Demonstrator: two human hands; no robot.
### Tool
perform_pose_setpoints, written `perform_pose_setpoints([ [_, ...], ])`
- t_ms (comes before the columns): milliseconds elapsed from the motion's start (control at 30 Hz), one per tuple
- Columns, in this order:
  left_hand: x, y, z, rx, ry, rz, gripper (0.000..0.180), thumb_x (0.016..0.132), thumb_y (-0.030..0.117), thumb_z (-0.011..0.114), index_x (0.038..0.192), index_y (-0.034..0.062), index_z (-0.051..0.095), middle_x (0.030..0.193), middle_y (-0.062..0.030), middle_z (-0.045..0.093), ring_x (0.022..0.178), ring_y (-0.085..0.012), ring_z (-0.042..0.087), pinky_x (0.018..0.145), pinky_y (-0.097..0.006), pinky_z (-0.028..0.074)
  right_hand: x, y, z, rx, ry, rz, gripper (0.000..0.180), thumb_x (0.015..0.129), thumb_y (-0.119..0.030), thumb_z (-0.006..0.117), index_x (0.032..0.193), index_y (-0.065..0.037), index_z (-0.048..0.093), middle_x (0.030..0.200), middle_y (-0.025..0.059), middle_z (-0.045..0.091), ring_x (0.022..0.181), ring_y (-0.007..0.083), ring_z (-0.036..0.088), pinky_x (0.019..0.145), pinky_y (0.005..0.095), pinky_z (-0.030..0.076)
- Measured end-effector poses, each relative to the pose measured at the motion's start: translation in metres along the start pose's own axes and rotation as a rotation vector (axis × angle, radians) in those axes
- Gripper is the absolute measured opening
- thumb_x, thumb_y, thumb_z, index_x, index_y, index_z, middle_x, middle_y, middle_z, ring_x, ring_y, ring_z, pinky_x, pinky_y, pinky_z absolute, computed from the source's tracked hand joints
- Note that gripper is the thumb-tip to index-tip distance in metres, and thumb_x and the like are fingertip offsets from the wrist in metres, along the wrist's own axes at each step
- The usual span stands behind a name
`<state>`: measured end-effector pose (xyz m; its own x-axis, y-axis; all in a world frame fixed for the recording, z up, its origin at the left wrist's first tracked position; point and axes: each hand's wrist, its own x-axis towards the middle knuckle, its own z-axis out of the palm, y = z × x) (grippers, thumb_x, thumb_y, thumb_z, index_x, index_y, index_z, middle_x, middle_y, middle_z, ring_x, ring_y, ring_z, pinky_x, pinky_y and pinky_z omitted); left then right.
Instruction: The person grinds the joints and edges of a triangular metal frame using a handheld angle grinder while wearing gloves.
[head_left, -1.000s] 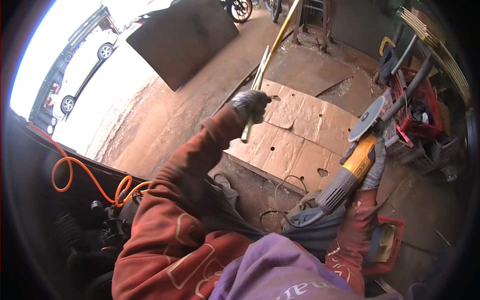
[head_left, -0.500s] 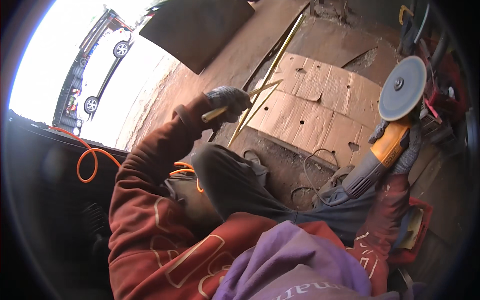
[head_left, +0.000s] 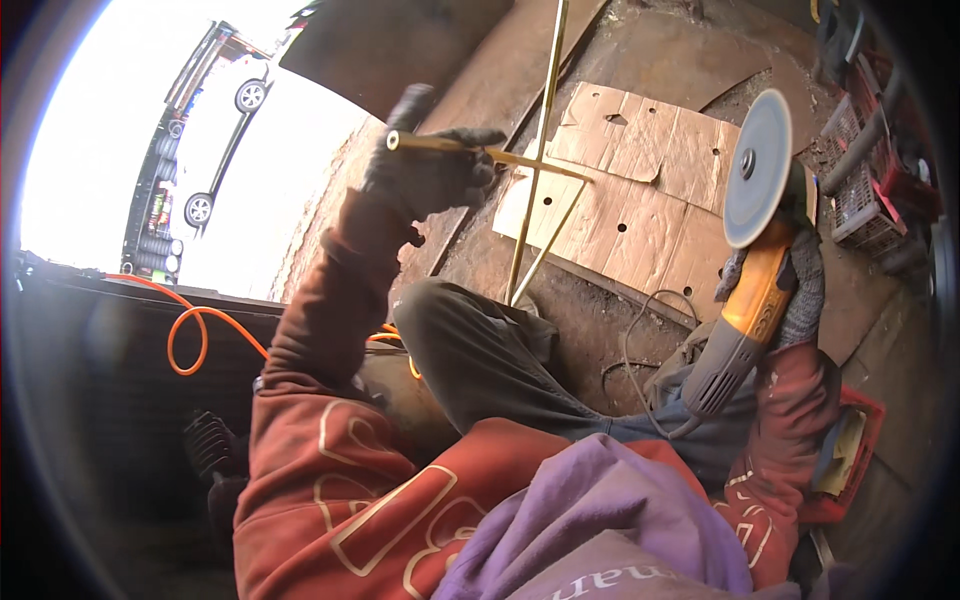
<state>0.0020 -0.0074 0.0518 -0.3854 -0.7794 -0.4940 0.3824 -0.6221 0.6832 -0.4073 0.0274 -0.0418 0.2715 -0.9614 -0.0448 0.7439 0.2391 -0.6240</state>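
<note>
Two grips compared, as I follow them from afar through the head camera. The left hand (head_left: 432, 170) grasps the tube (head_left: 515, 159) only loosely: its thumb now stands lifted away and a finger lies out along the metal, where a second ago the fist was clenched around several lengths at once. The tube, whose tip half a second ago rose to the right, now slopes slightly down that way, its thicker end just left of the palm. Beyond the fingertips it crosses the long rod (head_left: 549, 90), which has swung closer to upright; the thin rod (head_left: 549, 244) slants down from near the tube's far end (whether they touch, I cannot tell).

The right hand (head_left: 803, 285), well apart from the left, is clenched around the grinder (head_left: 757, 290), as before. Above that grip the disc (head_left: 757, 168) has turned to look narrower; whether it spins, I cannot tell. Between the two grips the cardboard (head_left: 690, 240) lies on the ground.

For the work in hand, I read the change as a sorting of lengths: the tube is singled out, but that light hold seems too loose to steady it against the disc.
</note>
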Motion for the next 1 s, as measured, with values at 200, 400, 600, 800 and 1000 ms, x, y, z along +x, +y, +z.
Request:
perform_pose_setpoints([
  [200,-0.017,0.022,0.006,0.543,0.307,0.5,0.061,0.088,0.055,0.053,0.116,0.0004,0.055,0.081,-0.0141,0.06,0.085,-0.0297,0.064,0.074,-0.048,0.052,0.006,0.023,0.012,-0.063,0.031,0.212,0.039,0.086,-0.036,0.059,0.115,-0.01,0.053,0.087,0.0113,0.063,0.061,0.0241,0.063,0.052,0.0367,0.056],
  [400,0.002,0.033,-0.007,0.918,0.936,0.843,0.045,0.092,0.046,0.052,0.096,0.0032,0.064,0.073,-0.0065,0.059,0.067,-0.0207,0.06,0.068,-0.042,0.056,0.03,0.101,0.016,-0.225,0.03,0.223,0.033,0.082,-0.03,0.066,0.107,-0.01,0.057,0.081,0.0073,0.062,0.058,0.0187,0.063,0.048,0.0328,0.055],
  [600,0.006,0.032,-0.032,-0.014,0.882,1.148,0.043,0.096,0.041,0.043,0.096,0.0001,0.057,0.051,0.0032,0.033,0.045,-0.015,0.04,0.05,-0.04,0.049,0.058,0.174,0.078,-0.047,-0.036,0.365,0.03,0.075,-0.014,0.077,0.095,-0.006,0.055,0.076,0.0068,0.062,0.061,0.0165,0.061,0.053,0.0289,0.053],
  [800,0.0,0.013,-0.018,0.05,0.955,1.132,0.052,0.098,0.044,0.034,0.092,-0.0015,0.058,0.047,0.0052,0.023,0.039,-0.0121,0.028,0.042,-0.034,0.038,0.063,0.233,0.098,0.001,-0.042,0.312,0.036,0.076,-0.012,0.077,0.101,-0.006,0.052,0.084,0.0092,0.064,0.066,0.0174,0.063,0.057,0.0313,0.055],
  [1000,0.002,0.005,-0.002,0.099,1.028,1.138,0.059,0.098,0.047,0.032,0.098,-0.0063,0.057,0.048,-0.0003,0.028,0.037,-0.0157,0.031,0.042,-0.034,0.039,0.073,0.246,0.109,0.127,-0.077,0.372,0.047,0.07,-0.011,0.081,0.104,-0.005,0.048,0.087,0.0061,0.062,0.068,0.0123,0.059,0.059,0.0273,0.051],
])
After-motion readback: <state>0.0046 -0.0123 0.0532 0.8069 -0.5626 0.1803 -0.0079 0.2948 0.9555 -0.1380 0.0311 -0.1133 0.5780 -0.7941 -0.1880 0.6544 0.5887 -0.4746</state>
